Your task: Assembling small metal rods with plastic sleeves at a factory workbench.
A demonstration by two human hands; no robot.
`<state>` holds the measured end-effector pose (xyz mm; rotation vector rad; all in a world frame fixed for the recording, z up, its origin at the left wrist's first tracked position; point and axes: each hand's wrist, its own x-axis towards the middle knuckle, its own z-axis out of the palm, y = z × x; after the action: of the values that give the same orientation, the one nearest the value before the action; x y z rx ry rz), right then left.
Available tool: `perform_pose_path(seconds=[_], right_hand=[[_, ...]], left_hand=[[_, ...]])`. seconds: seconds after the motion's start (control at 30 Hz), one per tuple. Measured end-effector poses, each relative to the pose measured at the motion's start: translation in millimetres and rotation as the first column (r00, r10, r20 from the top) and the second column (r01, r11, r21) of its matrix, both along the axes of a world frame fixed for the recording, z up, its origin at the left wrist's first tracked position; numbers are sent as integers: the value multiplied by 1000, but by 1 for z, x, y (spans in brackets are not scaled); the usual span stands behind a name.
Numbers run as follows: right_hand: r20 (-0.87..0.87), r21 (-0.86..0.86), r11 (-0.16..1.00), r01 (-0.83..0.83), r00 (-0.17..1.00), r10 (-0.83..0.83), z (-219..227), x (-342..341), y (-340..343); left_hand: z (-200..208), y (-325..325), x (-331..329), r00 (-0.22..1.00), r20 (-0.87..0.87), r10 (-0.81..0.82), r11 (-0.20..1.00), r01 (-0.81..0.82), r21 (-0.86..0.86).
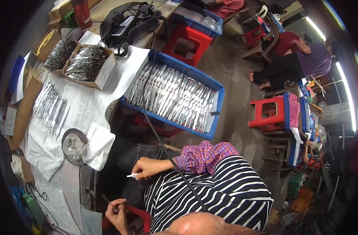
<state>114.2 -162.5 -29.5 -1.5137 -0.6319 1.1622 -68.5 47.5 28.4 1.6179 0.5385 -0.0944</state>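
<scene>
My right hand (149, 168), below a plaid sleeve, is closed over my lap. It pinches a small white stick-like piece (132, 175) whose tip sticks out past the fingers. Lower in the picture, my left hand (117, 214) is curled near the bench edge. A dark end shows beside its fingers, but what they hold is partly hidden. A blue crate (218, 117) of slim silvery pieces (175, 96) stands beyond my right hand. On the white-covered bench (85, 102), more slim pieces (51, 107) lie in a loose pile.
A round metal dish (74, 145) and a crumpled white sheet (98, 147) lie by the bench edge. Cardboard boxes (91, 66) of slim pieces and a black bag (128, 25) stand farther back. Red stools (188, 43), a dark cable (159, 137) and other people (312, 58) are also in view.
</scene>
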Motion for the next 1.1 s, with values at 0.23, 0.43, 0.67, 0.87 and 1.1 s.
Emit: perform_pose_path(seconds=[0.23, 0.43, 0.67, 0.87, 1.1], right_hand=[[3, -1, 1000, 5, 1000, -5, 8, 6, 2], [-18, -28, 999, 36, 999, -37, 9, 8, -1], [-17, -14, 998, 60, 998, -60, 8, 8, -4], [19, -38, 996, 75, 997, -75, 4, 9, -5], [22, -5, 994, 109, 994, -109, 1, 10, -5]], left_hand=[[-6, -47, 9, 995, -4, -96, 952, 93, 291], [-17, -54, 2, 999, -7, -32, 985, 33, 169], [-19, -56, -3, 987, -155, 37, 998, -43, -36], [-26, -54, -9, 987, -159, 14, 1000, -17, -15], [-24, -56, -10, 993, -104, 54, 998, -55, -10]])
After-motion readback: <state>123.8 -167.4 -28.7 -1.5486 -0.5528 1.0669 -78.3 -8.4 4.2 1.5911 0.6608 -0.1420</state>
